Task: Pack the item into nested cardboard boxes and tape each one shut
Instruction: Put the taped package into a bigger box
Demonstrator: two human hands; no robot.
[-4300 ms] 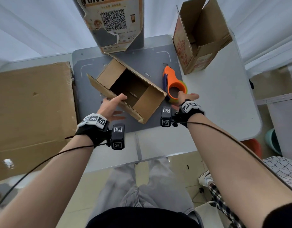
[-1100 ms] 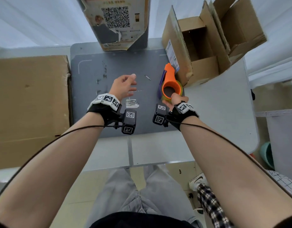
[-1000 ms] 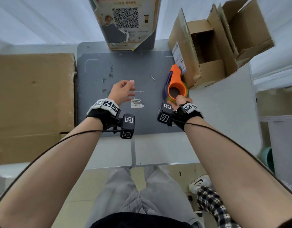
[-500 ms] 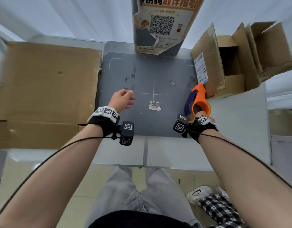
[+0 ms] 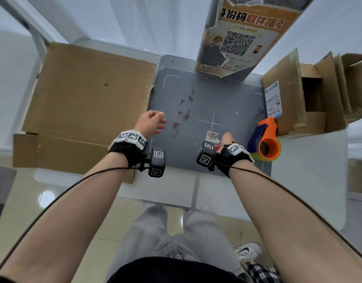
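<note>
We are hovering our left hand [image 5: 152,123], loosely curled and holding nothing, over the grey mat [image 5: 206,103]. Our right hand [image 5: 227,139] is mostly hidden, so its grip is unclear. The orange tape dispenser [image 5: 266,139] is sitting beside the open nested brown cardboard boxes [image 5: 310,94] on the desk [image 5: 310,180].

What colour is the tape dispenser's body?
Orange plastic tape dispenser, with a dark blue handle; clearest in the head view, right of the grey mat.

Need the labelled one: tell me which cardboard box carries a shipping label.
The open box at the right, behind the orange tape dispenser; its near flap bears the white label.
</note>
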